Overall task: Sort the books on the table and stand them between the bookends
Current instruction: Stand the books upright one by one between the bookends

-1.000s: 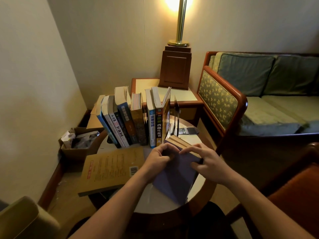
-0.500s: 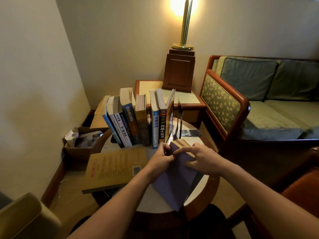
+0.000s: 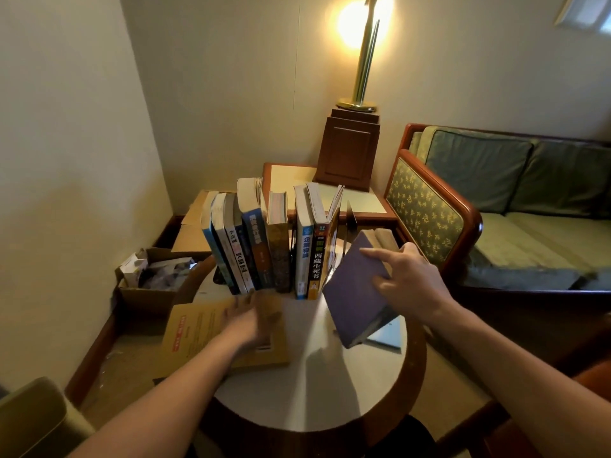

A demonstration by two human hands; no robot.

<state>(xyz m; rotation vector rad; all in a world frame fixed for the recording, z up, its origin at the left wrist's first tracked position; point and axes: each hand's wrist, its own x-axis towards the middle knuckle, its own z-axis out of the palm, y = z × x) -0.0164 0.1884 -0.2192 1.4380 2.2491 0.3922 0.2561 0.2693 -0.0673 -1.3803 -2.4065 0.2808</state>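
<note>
A round table with a pale top and a dark wooden rim carries the books. Along its far edge a row of books stands upright, spines facing the near edge, the rightmost one fanned open at the top. Just right of the row a thin dark bookend stands. At the left edge a yellow-brown book lies flat, overhanging the rim. Near the right edge a thin pale item lies flat; what it is cannot be told
</note>
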